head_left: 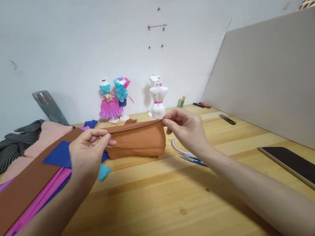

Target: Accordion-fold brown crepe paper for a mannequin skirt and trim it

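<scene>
Between my two hands a folded piece of orange-brown crepe paper or thin fabric (137, 139) is stretched by its upper edge and hangs down over the table. My left hand (88, 149) pinches its left end between thumb and fingers. At the right end, my right hand (186, 128) pinches the top corner. Just behind stands a white mini dress form (159, 96) with a pink band at its waist. Below my right hand lie blue-handled snips (193, 159) beside a white ring (175, 144), partly hidden by the wrist.
Brown, pink and blue sheets (28, 187) lie under my left arm. Two dressed mini forms (110, 104) stand by the wall. A tumbler (49, 106) and striped cloth (8, 146) are at left; a phone (304, 170) and black snips (227, 119) are at right.
</scene>
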The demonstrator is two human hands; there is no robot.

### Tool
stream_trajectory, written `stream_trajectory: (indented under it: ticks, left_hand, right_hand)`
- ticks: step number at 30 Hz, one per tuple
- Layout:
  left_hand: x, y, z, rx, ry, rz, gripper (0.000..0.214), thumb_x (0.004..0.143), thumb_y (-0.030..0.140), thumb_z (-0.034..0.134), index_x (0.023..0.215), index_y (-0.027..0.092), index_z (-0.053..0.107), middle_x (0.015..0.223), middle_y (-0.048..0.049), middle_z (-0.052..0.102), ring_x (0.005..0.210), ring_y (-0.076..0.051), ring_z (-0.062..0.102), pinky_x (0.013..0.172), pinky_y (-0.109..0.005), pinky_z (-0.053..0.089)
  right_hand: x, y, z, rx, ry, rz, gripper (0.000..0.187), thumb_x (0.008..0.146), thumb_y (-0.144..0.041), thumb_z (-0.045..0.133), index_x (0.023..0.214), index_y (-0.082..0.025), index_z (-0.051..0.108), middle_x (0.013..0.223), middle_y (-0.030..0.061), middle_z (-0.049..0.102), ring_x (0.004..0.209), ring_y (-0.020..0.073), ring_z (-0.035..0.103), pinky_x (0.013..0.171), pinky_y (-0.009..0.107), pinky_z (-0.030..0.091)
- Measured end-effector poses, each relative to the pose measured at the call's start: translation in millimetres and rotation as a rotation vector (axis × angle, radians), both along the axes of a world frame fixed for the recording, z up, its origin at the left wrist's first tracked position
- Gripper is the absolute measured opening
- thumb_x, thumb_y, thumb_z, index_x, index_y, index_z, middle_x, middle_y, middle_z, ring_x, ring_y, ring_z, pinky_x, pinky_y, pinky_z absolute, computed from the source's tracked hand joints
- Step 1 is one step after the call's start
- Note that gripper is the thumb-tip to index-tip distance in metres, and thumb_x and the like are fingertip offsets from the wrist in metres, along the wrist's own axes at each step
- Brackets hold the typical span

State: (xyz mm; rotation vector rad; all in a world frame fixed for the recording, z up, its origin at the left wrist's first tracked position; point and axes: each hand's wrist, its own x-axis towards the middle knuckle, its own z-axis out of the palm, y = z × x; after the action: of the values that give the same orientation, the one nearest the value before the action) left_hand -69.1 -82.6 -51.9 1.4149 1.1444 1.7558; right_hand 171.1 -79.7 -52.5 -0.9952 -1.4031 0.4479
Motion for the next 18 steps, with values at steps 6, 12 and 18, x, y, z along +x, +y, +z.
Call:
stream_trajectory:
  ticks: [6, 12, 18]
  left_hand:
    - [-1.5, 0.5, 2.5, -0.031, -0.057, -0.046, 0.017, 0.059, 0.025, 0.079, 0.067, 0.017, 0.065, 0.057, -0.0006, 0.067, 0.058, -0.018, 0.070, 0.059, -0.027, 0.060]
    - [-2.5, -0.5, 3.7, 0.020, -0.096, -0.024, 0.015, 0.058, 0.022, 0.079, 0.066, 0.018, 0.067, 0.061, -0.0003, 0.069, 0.062, -0.018, 0.071, 0.065, -0.027, 0.060]
    - [-2.5, -5.8, 7.7, 0.077, -0.059, 0.005, 0.011, 0.061, 0.020, 0.077, 0.066, 0.020, 0.068, 0.063, 0.0001, 0.069, 0.063, -0.018, 0.070, 0.065, -0.030, 0.060]
  right_hand:
    - [0.4, 6.1, 1.1, -0.169, 0.206, 0.181, 0.019, 0.066, -0.031, 0.071, 0.066, -0.017, 0.057, 0.054, -0.0002, 0.062, 0.047, 0.0113, 0.058, 0.046, 0.023, 0.042]
    - [3.2, 10.9, -4.5, -0.067, 0.325, 0.212, 0.012, 0.060, -0.022, 0.073, 0.060, -0.018, 0.062, 0.058, -0.0013, 0.062, 0.053, 0.0103, 0.053, 0.056, 0.028, 0.046]
    - [1.5, 7.6, -1.0, 0.027, 0.360, 0.205, 0.013, 0.056, -0.020, 0.074, 0.056, -0.020, 0.061, 0.062, -0.0021, 0.061, 0.057, 0.0116, 0.055, 0.059, 0.030, 0.047]
